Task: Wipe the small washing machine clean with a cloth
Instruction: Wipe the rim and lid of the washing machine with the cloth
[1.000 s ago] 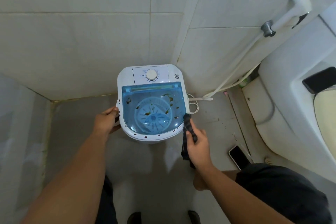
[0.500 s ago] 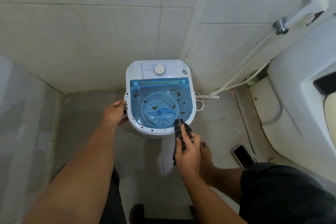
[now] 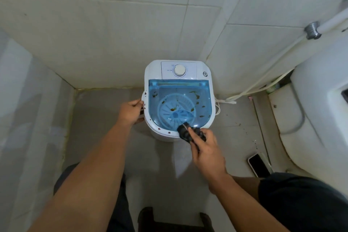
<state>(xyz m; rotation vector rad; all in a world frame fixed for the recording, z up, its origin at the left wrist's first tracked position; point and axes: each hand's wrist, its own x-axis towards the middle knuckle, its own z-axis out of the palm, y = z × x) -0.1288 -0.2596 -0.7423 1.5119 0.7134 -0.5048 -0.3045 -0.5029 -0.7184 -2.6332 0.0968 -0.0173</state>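
Observation:
A small white washing machine (image 3: 152, 69) with a clear blue lid (image 3: 203, 90) stands on the floor in the tiled corner. Brown spots dot the lid and the white rim. A white dial (image 3: 179, 70) sits on its rear panel. My left hand (image 3: 131, 112) grips the machine's left side. My right hand (image 3: 204, 149) holds a bunched dark cloth (image 3: 185, 131) pressed on the front edge of the lid and rim.
A phone (image 3: 258, 165) lies on the floor to the right. A white toilet (image 3: 310, 118) fills the right side, with a spray hose (image 3: 263, 79) along the wall. A dark stool (image 3: 175, 220) sits under me. My right knee in dark shorts (image 3: 301, 203) is at lower right.
My right hand has bunched the hanging cloth and brought it from the machine's right side onto the front edge of the lid. My left hand has stayed on the left side.

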